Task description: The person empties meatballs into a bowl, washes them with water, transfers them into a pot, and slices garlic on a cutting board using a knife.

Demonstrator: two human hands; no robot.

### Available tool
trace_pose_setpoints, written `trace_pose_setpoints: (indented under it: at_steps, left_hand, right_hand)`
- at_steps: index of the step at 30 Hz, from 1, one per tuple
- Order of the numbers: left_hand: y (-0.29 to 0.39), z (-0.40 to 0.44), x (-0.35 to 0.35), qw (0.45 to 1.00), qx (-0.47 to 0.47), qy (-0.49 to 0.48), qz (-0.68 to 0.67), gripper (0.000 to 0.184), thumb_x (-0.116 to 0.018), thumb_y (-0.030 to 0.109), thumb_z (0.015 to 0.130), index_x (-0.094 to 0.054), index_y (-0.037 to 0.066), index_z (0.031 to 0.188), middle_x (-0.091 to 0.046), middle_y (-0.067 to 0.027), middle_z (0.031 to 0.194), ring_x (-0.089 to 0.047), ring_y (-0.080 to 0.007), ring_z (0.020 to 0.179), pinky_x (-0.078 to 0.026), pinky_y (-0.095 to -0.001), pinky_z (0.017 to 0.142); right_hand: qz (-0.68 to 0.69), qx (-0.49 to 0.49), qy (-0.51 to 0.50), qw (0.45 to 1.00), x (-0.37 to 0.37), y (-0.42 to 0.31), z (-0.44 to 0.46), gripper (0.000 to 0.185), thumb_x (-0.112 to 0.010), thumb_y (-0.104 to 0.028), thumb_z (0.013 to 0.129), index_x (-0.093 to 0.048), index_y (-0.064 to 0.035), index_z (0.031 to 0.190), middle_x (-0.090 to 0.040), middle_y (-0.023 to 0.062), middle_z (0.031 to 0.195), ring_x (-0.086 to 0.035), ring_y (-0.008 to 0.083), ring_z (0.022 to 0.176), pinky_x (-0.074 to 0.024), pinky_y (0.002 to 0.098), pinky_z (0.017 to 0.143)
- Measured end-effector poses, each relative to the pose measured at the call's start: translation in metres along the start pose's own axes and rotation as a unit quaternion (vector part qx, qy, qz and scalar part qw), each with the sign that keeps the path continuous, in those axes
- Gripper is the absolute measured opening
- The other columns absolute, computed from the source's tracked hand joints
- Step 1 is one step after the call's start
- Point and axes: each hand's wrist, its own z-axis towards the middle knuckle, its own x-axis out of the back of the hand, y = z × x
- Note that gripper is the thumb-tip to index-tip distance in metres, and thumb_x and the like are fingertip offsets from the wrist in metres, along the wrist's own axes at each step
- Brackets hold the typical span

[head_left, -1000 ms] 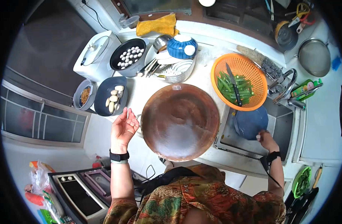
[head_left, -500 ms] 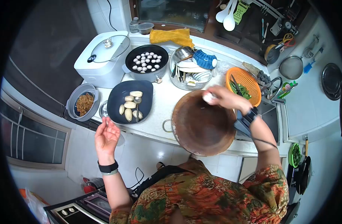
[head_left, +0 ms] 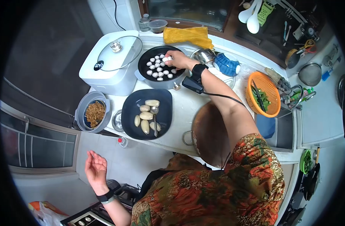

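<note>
My right hand (head_left: 179, 61) reaches over the round black pan (head_left: 144, 62) at the back of the counter. Its fingertips are closed on a small white dough ball (head_left: 166, 59), just above several similar balls spread over the pan's bottom. Low on the left, my left hand (head_left: 96, 170) hangs in the air away from the counter, palm up, fingers loosely apart and holding nothing. Between the hands sits a dark square pan (head_left: 131, 101) with several pale oval dough pieces (head_left: 146, 116) and a metal spoon (head_left: 155, 122).
A wide brown basin (head_left: 210, 139) stands at the counter's front edge, partly under my right arm. At left are a bowl of brown filling (head_left: 95, 113) and a white cooker (head_left: 108, 79) with a glass lid. An orange basket (head_left: 272, 90) of greens is at right, by the sink (head_left: 283, 130).
My right hand has moved left and away from me, from over the brown basin to the black pan, with the white ball. My left hand has dropped lower, and the view has shifted.
</note>
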Motion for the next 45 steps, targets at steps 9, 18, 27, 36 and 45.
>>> trace_pose_setpoints:
  at_steps: [9, 18, 27, 36, 45]
  left_hand:
    - [0.070, 0.031, 0.028, 0.998, -0.044, 0.002, -0.042, 0.018, -0.051, 0.009, 0.094, -0.062, 0.005, 0.108, -0.067, -0.0073, 0.107, -0.063, -0.0178, 0.095, -0.047, -0.0367, 0.083]
    - [0.135, 0.077, 0.031, 0.994, -0.033, -0.062, -0.089, 0.018, -0.050, 0.008, 0.094, -0.062, 0.006, 0.108, -0.066, -0.0069, 0.107, -0.062, -0.0172, 0.096, -0.047, -0.0368, 0.084]
    - [0.178, 0.086, 0.047, 0.994, -0.039, -0.089, -0.053, 0.021, -0.052, 0.008, 0.093, -0.063, 0.009, 0.111, -0.067, -0.0058, 0.109, -0.062, -0.0153, 0.099, -0.047, -0.0369, 0.085]
    - [0.212, 0.078, 0.071, 0.993, -0.046, -0.067, -0.086, 0.021, -0.047, 0.006, 0.094, -0.063, 0.005, 0.108, -0.067, -0.0089, 0.107, -0.063, -0.0187, 0.100, -0.046, -0.0370, 0.086]
    - [0.216, 0.079, 0.087, 0.988, -0.094, -0.060, -0.104, 0.022, -0.048, 0.003, 0.093, -0.061, 0.002, 0.110, -0.066, -0.0110, 0.108, -0.062, -0.0206, 0.099, -0.044, -0.0370, 0.086]
  right_hand:
    - [0.157, -0.050, 0.009, 0.986, 0.035, -0.007, 0.003, 0.053, -0.061, -0.034, 0.090, -0.047, -0.0092, 0.135, -0.057, 0.0143, 0.124, -0.063, 0.0221, 0.094, -0.0551, 0.0294, 0.062]
    - [-0.184, 0.155, 0.346, 0.907, 0.002, -0.045, 0.045, 0.043, -0.071, -0.031, 0.077, -0.064, -0.0163, 0.117, -0.055, 0.0104, 0.126, -0.041, 0.0348, 0.122, -0.0350, 0.0447, 0.100]
    - [-0.268, -0.008, 0.161, 0.950, -0.072, -0.196, 0.133, 0.084, -0.053, -0.077, 0.071, -0.063, -0.0082, 0.118, -0.060, 0.0180, 0.117, -0.051, 0.0345, 0.115, -0.0462, 0.0449, 0.088]
    - [-0.171, 0.008, 0.291, 0.941, -0.075, -0.188, 0.118, 0.039, -0.064, -0.034, 0.076, -0.067, -0.0036, 0.100, -0.065, 0.0211, 0.102, -0.060, 0.0374, 0.101, -0.0511, 0.0462, 0.081]
    - [-0.266, -0.042, 0.300, 0.915, 0.060, -0.068, 0.040, 0.042, -0.065, -0.043, 0.078, -0.066, -0.0046, 0.095, -0.068, 0.0184, 0.091, -0.065, 0.0346, 0.089, -0.0514, 0.0441, 0.080]
